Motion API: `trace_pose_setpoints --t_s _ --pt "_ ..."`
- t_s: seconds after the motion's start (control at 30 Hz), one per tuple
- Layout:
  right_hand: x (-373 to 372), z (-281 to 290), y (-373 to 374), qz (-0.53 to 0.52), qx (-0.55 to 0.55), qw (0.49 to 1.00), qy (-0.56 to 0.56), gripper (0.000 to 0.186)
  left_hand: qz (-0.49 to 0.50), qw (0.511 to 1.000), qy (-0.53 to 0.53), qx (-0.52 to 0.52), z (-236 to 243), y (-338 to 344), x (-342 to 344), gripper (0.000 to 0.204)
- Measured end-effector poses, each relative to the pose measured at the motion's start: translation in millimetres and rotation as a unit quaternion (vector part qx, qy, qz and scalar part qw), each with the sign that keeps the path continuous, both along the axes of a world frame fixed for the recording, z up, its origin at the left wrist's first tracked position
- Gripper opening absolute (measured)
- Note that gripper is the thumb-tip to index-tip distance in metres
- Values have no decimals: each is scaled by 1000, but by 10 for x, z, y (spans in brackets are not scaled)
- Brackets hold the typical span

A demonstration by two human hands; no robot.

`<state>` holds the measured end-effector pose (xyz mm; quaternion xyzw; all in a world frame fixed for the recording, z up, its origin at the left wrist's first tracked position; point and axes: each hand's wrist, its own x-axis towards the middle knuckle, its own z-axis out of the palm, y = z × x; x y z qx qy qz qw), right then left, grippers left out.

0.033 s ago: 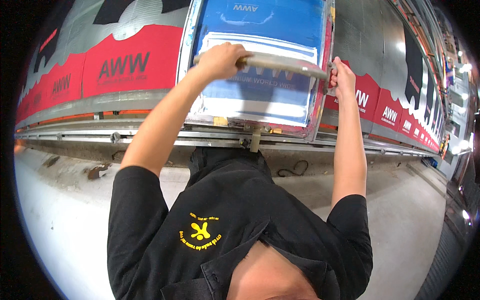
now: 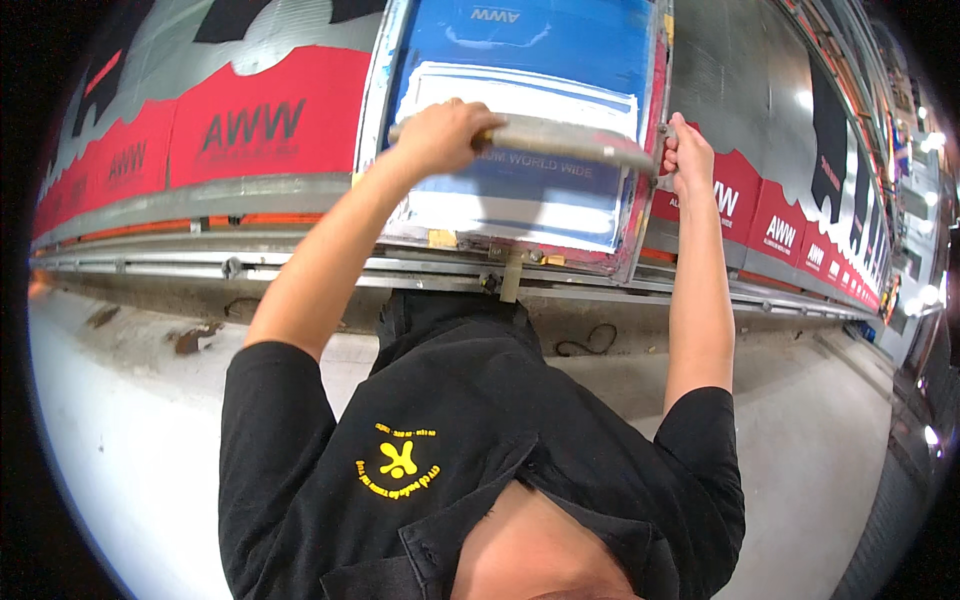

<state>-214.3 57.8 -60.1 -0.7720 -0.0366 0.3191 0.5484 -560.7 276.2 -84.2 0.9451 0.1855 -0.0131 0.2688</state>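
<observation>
Ahead of me is a screen-printing frame [image 2: 630,250] with blue mesh [image 2: 520,45] and bands of white ink [image 2: 520,82]. A long grey squeegee [image 2: 570,145] lies crosswise over the screen. My left hand [image 2: 452,135] is closed over the squeegee toward its left part, hiding some of it. My right hand [image 2: 688,155] is closed round a metal fitting on the frame's right side, just beyond the squeegee's right end. The screen's lower white band shows below the squeegee, with a shadow across it.
Red, silver and black printed panels [image 2: 275,165] run along both sides of the screen, receding at the right. Metal rails [image 2: 330,267] cross below them. A dark looped cable [image 2: 590,342] is on the pale floor [image 2: 150,420] near my body. Bright lights line the far right.
My left hand and the squeegee have moved slightly down the screen, toward me. My right hand stays closed at the frame's side, shifted very slightly.
</observation>
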Motion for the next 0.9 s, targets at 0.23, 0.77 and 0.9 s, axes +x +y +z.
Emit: trace_pose_setpoints --t_s 0.23,0.77,0.9 --pt "-218 -3 -176 -37 22 994 -104 46 17 998 -60 4 123 -1346 -1194 62" --pt "-314 -442 -182 -59 99 983 -141 34 100 994 24 -45 431 -1172 -949 39" --pt "112 -912 -58 -75 130 981 -120 32 96 995 35 -2 397 -1028 -364 46"
